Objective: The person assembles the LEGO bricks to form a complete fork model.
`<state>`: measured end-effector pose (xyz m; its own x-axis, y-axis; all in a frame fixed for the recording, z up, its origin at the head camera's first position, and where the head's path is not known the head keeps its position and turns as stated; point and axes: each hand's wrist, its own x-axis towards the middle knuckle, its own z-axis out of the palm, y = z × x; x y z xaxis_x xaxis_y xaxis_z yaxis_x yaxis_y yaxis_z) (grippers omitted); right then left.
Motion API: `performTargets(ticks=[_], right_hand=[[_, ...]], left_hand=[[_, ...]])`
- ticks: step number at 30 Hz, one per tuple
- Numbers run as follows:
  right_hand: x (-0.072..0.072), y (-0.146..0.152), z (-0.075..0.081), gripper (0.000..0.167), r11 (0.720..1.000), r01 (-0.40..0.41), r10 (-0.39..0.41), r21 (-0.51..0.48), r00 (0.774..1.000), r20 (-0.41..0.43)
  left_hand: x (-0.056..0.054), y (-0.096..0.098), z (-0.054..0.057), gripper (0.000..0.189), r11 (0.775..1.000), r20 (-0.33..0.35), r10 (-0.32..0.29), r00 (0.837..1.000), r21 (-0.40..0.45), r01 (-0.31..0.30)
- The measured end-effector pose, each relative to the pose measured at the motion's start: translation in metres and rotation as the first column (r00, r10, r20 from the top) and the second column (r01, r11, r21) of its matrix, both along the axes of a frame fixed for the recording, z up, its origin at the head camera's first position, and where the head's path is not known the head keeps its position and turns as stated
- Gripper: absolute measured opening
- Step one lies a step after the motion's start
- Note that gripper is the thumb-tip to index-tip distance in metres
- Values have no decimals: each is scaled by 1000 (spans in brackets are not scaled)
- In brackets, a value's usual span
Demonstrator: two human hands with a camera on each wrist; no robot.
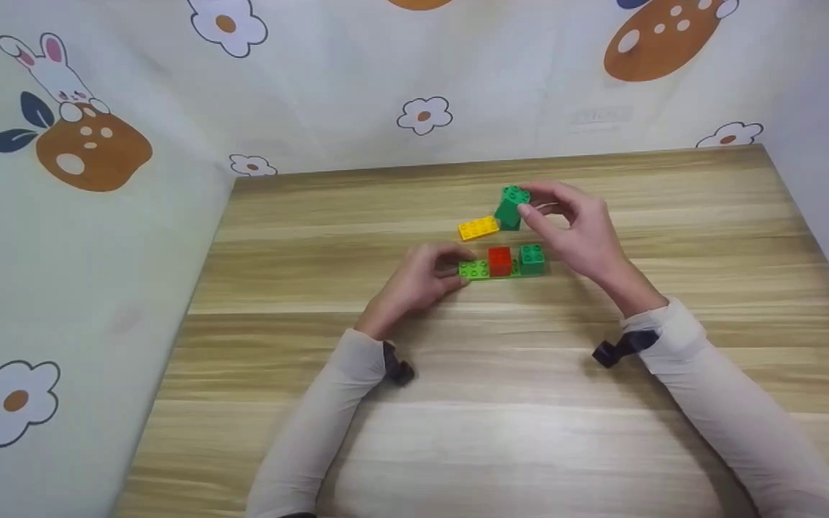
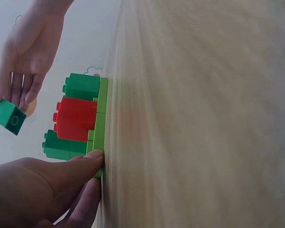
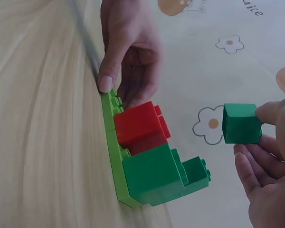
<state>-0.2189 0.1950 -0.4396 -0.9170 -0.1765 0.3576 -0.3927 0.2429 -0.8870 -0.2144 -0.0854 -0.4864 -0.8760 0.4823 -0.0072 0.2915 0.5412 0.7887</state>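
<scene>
My left hand pinches the left end of a light green studded base between thumb and fingers, low on the table. A red block stands at the middle of the base and a dark green block at its right end. My right hand grips another green block by its side, raised and tilted above the table. Behind the base stands further green brickwork, partly hidden by the red block in the left wrist view. A flat yellow brick lies just behind the base.
The wooden table meets a patterned wall covering at the back. A black wrist camera is strapped at the left cuff, and another black camera at the right cuff.
</scene>
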Motion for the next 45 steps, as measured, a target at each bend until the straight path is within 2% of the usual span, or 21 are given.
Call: performTargets(ticks=[9,16,19,23,28,35,45], right_hand=[[5,-9,-7,34,996,-82,82,18,997,13],[8,-17,-12,36,991,-107,106,78,994,9],[8,-20,-16,36,987,-121,119,109,993,18],[9,-24,-20,37,972,-146,145,181,989,21],[10,-29,-24,38,950,-186,182,250,982,42],[9,-38,-28,38,926,-207,216,317,976,6],[8,-45,-30,36,881,-207,225,426,974,8]], left_hand=[[-1,1,0,38,1000,38,-4,999,24,3],[-2,0,-1,41,998,31,-15,999,53,14],[-2,0,-1,45,996,59,-23,998,91,17],[-2,-1,-1,49,994,89,-16,996,111,6],[-3,-1,-1,49,998,50,5,999,69,-8],[-2,-2,0,47,995,93,-5,996,96,-4],[-4,-2,-1,48,999,44,-5,999,45,3]])
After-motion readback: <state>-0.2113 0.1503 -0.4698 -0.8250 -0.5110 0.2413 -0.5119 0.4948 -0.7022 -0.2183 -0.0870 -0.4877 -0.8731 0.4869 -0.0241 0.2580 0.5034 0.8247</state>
